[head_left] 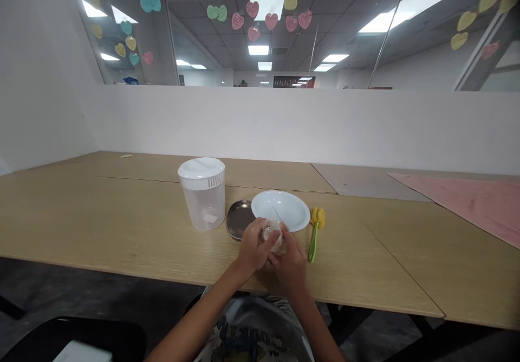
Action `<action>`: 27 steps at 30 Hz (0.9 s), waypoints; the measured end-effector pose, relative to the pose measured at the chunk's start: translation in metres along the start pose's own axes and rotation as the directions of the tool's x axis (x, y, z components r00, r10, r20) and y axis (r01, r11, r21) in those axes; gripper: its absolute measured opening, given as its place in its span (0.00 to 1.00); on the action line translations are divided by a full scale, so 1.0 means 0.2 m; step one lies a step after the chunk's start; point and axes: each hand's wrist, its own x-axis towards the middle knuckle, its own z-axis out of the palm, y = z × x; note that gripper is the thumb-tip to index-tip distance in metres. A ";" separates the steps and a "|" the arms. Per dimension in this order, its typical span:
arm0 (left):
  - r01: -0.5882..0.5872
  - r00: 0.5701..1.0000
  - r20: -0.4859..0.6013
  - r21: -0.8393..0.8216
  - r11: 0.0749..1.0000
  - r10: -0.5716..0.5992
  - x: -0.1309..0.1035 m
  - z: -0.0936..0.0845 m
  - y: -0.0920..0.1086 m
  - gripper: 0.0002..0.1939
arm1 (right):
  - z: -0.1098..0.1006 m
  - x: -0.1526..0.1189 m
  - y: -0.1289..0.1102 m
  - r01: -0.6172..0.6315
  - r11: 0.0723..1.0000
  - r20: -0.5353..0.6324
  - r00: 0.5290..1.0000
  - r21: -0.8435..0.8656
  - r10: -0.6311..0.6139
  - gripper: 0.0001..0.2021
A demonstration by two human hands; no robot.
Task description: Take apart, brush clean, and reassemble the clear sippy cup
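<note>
Close to the table's front edge, my left hand and my right hand are both closed round a small clear round container with something whitish in or on it. My left thumb lies across its top. Fingers hide most of its sides. Just beyond my hands is a white oval dish, with a thin light line showing over it that I cannot make out. A metal tray lies to the left, partly under the dish's edge or behind it. On the right lies a yellow-headed brush with a green handle.
A translucent bucket with a white lid stands left of the metal tray. Across the far right of the wooden table lies a pink cloth. A white wall rises behind, and a black chair is at lower left.
</note>
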 end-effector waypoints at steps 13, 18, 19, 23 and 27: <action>0.055 0.998 -0.008 -0.127 0.990 -0.057 -0.13 0.01 -0.05 0.19 | -0.02 0.02 -0.05 -0.108 0.992 0.022 0.994 -0.068 0.110 0.26; 0.059 0.995 0.092 -0.327 0.943 -0.030 -0.19 0.01 -0.10 0.35 | -0.03 0.06 -0.10 -0.297 0.954 -0.055 0.954 -0.047 0.295 0.25; 0.067 0.992 0.121 -0.360 0.930 -0.025 -0.19 0.02 -0.11 0.39 | -0.04 0.06 -0.10 -0.331 0.943 -0.044 0.943 -0.026 0.329 0.26; 0.191 0.966 0.241 -0.433 0.881 -0.091 -0.19 0.02 -0.19 0.55 | -0.07 0.08 -0.08 -0.389 0.921 0.035 0.921 0.000 0.388 0.26; 0.310 0.920 0.327 -0.266 0.913 -0.218 -0.20 0.01 -0.19 0.50 | -0.08 0.08 -0.06 -0.368 0.930 0.049 0.928 -0.021 0.368 0.25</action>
